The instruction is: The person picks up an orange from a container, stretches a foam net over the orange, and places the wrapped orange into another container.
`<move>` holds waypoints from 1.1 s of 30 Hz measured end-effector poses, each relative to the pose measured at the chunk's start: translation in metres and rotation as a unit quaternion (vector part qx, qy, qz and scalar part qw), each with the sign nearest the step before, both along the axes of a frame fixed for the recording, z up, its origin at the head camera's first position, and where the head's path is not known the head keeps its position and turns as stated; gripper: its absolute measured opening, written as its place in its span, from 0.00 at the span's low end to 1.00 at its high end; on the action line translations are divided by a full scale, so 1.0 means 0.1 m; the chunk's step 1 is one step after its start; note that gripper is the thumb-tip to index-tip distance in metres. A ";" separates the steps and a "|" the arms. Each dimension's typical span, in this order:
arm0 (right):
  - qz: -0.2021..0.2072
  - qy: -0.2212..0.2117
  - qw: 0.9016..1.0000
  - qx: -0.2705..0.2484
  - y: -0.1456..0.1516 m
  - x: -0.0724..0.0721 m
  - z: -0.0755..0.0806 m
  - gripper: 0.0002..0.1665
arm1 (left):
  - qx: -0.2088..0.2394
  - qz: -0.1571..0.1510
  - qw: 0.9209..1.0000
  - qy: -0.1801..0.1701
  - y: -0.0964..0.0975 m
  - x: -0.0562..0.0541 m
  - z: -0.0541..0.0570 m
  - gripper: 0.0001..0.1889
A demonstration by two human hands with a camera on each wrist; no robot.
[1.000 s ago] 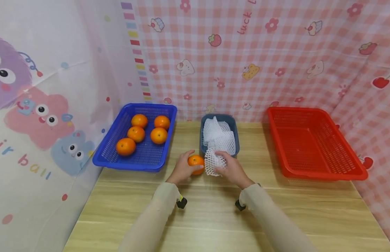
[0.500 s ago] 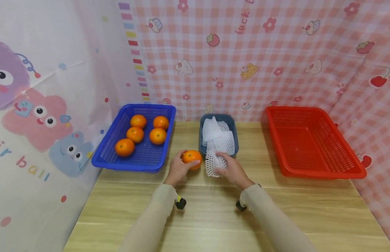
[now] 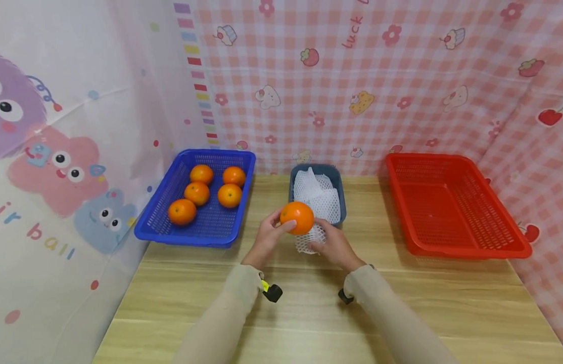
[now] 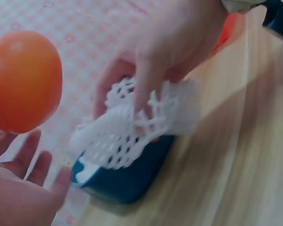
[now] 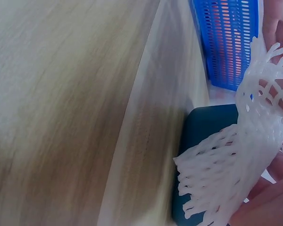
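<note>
Between the thumb and fingers of my left hand (image 3: pixel 265 240) an orange (image 3: pixel 298 218) is held up above the table. It also shows at the left edge of the left wrist view, over the left fingers (image 4: pixel 30 157). My right hand (image 3: pixel 337 248) pinches a white foam fruit net (image 3: pixel 308 242), partly hidden behind the orange in the head view. In the right wrist view the foam net (image 5: pixel 259 127) hangs with its frayed mesh ends spread. Just behind both hands stands a dark teal bin (image 3: pixel 339 188), with more white foam nets (image 3: pixel 326 205) inside.
On the left a blue basket (image 3: pixel 208 241) holds several oranges (image 3: pixel 196 193). A red basket (image 3: pixel 445 212) stands on the right with nothing visible in it. The wooden table (image 3: pixel 304 323) runs back to a pink checked cloth (image 3: pixel 331 136).
My left hand first drew the orange left and up, then brought it right, in front of the foam net and higher. The right hand stays nearly in place with the net.
</note>
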State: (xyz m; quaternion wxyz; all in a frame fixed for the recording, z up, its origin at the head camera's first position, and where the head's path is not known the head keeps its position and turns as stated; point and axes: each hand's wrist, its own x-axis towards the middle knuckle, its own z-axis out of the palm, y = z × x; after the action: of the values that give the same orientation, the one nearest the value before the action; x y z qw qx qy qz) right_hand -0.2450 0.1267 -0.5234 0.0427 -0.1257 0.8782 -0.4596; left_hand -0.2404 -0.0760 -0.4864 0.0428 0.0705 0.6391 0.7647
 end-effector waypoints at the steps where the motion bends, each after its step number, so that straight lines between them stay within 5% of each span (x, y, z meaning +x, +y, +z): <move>1: 0.002 0.005 1.000 -0.004 -0.01 0.00 0.00 0.39 | 0.002 -0.007 1.000 -0.002 0.02 0.01 -0.01 0.29; 10: 0.003 0.064 0.998 -0.015 -0.04 0.00 0.03 0.39 | 0.054 -0.081 0.994 -0.056 0.12 0.04 -0.16 0.28; 20: -0.010 0.083 0.996 -0.040 0.01 0.03 0.05 0.52 | 0.075 -0.104 0.988 -0.085 0.10 0.05 -0.22 0.30; 27: -0.104 0.164 0.981 -0.005 0.01 0.09 0.08 0.11 | 0.036 -0.079 0.993 -0.084 0.08 0.04 -0.21 0.32; 33: -0.134 0.209 0.969 -0.013 -0.06 0.13 0.14 0.09 | -0.049 -0.057 0.996 -0.049 0.08 0.03 -0.19 0.49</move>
State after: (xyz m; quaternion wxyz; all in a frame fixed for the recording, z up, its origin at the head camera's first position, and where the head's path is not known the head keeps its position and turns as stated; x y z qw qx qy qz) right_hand -0.2318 0.1206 -0.5097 -0.2051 -0.1009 0.8705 -0.4359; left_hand -0.2375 -0.0679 -0.5058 0.1214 0.0674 0.6682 0.7309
